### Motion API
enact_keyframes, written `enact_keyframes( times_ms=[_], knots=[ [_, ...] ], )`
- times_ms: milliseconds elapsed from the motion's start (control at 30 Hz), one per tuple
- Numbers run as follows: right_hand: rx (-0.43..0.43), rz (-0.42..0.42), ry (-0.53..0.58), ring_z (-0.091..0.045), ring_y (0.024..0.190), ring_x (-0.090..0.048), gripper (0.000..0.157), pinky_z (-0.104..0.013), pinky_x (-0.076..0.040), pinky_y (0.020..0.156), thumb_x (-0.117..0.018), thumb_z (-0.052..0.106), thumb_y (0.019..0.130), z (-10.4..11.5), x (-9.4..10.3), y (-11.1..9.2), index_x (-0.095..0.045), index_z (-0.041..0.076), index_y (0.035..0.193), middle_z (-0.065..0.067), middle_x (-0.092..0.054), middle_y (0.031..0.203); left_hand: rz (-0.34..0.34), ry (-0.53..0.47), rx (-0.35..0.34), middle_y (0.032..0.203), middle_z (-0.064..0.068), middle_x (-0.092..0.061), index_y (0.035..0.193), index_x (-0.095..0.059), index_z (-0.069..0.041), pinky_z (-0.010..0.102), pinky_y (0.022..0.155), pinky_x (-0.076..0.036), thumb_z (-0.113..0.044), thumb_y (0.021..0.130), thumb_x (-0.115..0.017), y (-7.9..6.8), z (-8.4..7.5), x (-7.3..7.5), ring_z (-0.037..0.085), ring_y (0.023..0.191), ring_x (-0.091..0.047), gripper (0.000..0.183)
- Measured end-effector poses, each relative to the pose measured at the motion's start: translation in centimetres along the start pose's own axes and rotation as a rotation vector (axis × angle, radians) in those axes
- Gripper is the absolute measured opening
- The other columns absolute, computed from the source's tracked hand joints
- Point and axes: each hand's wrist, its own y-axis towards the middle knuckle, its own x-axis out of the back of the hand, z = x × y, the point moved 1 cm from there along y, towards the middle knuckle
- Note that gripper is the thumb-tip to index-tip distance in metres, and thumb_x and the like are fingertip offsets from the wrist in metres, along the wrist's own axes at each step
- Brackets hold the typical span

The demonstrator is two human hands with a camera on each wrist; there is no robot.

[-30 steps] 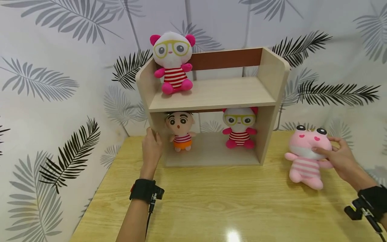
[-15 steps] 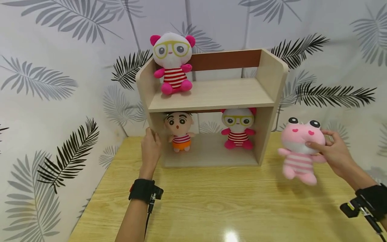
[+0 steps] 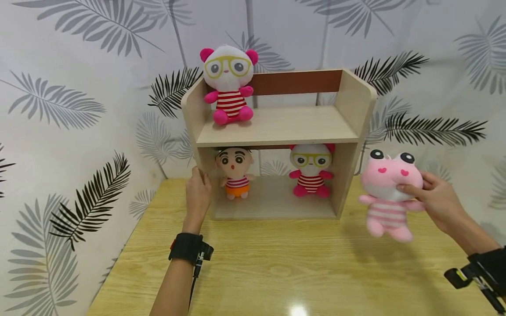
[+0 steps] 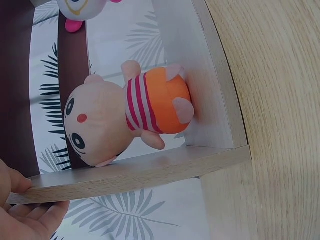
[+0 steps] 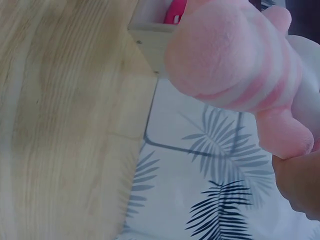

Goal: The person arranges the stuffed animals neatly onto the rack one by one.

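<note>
My left hand [image 3: 198, 193] grips the left side panel of the wooden two-tier shelf [image 3: 276, 215]; in the left wrist view thumb and fingers [image 4: 52, 217] lie on either side of the panel edge. My right hand [image 3: 440, 202] holds a pink frog plush [image 3: 391, 184] by the side of its head, thumb across its muzzle. The frog hangs upright over the table, right of the shelf. A boy doll plush [image 3: 237, 173] sits at the lower tier's left, a panda plush [image 3: 312, 169] with yellow glasses at its right. Another panda plush [image 3: 229, 83] sits on the upper tier's left.
The shelf stands on a light wood table [image 3: 257, 267] near its back edge. Behind it hangs a white cloth [image 3: 79, 145] printed with leaves. A black strap [image 3: 187, 248] with a camera and cable is on the left wrist, and another [image 3: 488, 267] on the right.
My right hand has lifted the frog plush off the table and carried it left towards the shelf. The left hand keeps its grip on the panel. The head view has shifted slightly.
</note>
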Motion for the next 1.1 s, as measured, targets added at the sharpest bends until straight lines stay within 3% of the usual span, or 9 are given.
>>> enact_keyframes(
  times_ms=[233, 567, 800, 1100],
  knots=[
    [0.070, 0.054, -0.023, -0.008, 0.087, -0.055, 0.039, -0.015, -0.048, 0.067, -0.064, 0.011, 0.084, 2.2, -2.0, -0.3, -0.048, 0.013, 0.120, 0.015, -0.062, 0.099, -0.015, 0.012, -0.002, 0.077, 0.030, -0.058, 0.094, -0.045, 0.006, 0.053, 0.056, -0.046, -0.006, 0.090, -0.049, 0.2, 0.0, 0.3, 0.043, 0.073, -0.057, 0.013],
    [0.154, 0.126, 0.131, -0.011, 0.089, -0.055, 0.036, -0.016, -0.049, 0.070, -0.059, 0.001, 0.085, 5.8, -3.6, -0.7, -0.051, 0.010, 0.118, 0.008, -0.064, 0.102, -0.001, -0.007, -0.013, 0.078, 0.028, -0.059, 0.093, -0.045, 0.006, 0.052, 0.057, -0.046, -0.006, 0.091, -0.049, 0.0, -0.2, -0.1, 0.041, 0.073, -0.056, 0.012],
    [0.207, 0.151, 0.117, -0.012, 0.092, -0.054, 0.040, -0.015, -0.048, 0.071, -0.061, 0.002, 0.084, 7.9, -4.5, -0.6, -0.049, 0.006, 0.122, 0.002, -0.061, 0.107, -0.005, -0.015, -0.027, 0.073, 0.025, -0.057, 0.091, -0.045, 0.006, 0.050, 0.054, -0.045, -0.006, 0.091, -0.049, 0.0, -0.3, 0.0, 0.037, 0.068, -0.056, 0.012],
    [0.250, 0.180, 0.215, -0.016, 0.093, -0.054, 0.038, -0.018, -0.049, 0.072, -0.058, -0.006, 0.083, 9.6, -5.4, -0.4, -0.051, 0.003, 0.119, 0.000, -0.063, 0.106, -0.005, -0.016, -0.019, 0.075, 0.026, -0.058, 0.092, -0.045, 0.006, 0.052, 0.056, -0.046, -0.005, 0.091, -0.049, -0.1, -0.2, 0.1, 0.040, 0.069, -0.056, 0.011]
  ],
)
